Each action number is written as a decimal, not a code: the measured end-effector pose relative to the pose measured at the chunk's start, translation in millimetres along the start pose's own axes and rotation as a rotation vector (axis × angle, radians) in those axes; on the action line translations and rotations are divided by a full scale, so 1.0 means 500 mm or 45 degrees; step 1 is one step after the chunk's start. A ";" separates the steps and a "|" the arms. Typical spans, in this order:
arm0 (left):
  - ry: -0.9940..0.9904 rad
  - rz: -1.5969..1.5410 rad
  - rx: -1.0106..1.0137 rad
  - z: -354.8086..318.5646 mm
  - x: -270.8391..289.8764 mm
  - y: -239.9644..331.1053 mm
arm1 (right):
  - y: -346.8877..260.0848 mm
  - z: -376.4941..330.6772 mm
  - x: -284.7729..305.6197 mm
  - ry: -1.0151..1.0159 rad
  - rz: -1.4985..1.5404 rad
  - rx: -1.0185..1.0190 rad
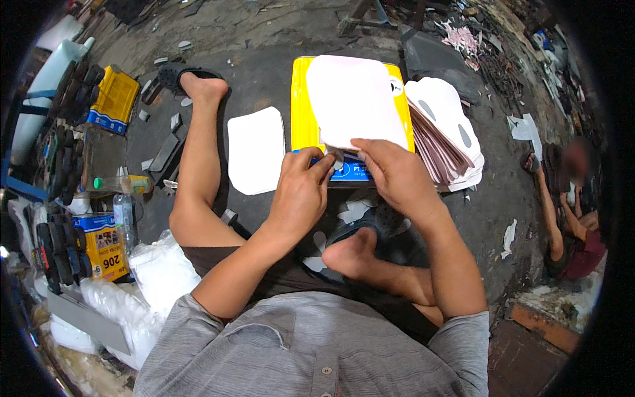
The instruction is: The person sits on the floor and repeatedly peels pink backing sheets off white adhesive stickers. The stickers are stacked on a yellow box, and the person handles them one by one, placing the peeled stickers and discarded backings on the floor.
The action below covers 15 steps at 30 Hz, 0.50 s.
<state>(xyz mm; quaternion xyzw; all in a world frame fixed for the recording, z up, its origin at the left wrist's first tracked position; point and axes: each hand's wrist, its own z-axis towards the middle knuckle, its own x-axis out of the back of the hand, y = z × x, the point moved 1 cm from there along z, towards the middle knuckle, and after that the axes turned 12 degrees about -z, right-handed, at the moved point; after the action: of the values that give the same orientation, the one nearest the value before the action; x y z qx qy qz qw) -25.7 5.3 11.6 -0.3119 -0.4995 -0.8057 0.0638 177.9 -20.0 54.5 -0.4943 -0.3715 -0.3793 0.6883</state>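
Note:
A white rounded sheet (357, 96) lies on top of a yellow and blue tin (303, 99) in front of me. My right hand (397, 175) pinches the sheet's near edge between thumb and fingers. Just left of it, my left hand (297, 188) is closed at the same edge, its fingertips around a small grey piece (338, 159), partly hidden. Left of the tin rests a low pile of similar white sheets (256, 152). To its right, a thick fanned stack of white sheets (453, 122) shows grey oval patches on top.
Offcuts (357, 208) litter the dark floor mat around my foot. Another yellow tin (116, 99), a bottle with a green cap (122, 184) and plastic bags (162, 271) stand at the left. At the far right sits another person (575, 225). Scraps (463, 43) are heaped at the back right.

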 end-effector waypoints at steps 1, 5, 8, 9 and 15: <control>0.005 -0.026 -0.002 0.004 -0.005 -0.002 | 0.002 0.004 0.007 0.038 0.020 -0.019; 0.055 0.018 -0.024 0.015 -0.022 -0.001 | 0.005 0.022 0.026 0.107 -0.064 -0.007; 0.085 0.047 -0.038 0.018 -0.029 0.004 | 0.005 0.016 0.019 0.018 -0.038 -0.026; 0.092 0.049 -0.044 0.018 -0.029 0.005 | 0.005 0.012 0.013 0.011 -0.042 -0.018; 0.105 0.068 -0.030 0.018 -0.032 0.006 | -0.001 -0.004 -0.011 0.013 -0.059 -0.009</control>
<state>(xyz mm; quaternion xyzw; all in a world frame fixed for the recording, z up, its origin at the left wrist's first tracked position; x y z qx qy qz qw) -7.9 7.9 7.6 -0.2924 -0.4783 -0.8218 0.1020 175.5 -21.0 49.5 -0.4860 -0.3780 -0.3988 0.6796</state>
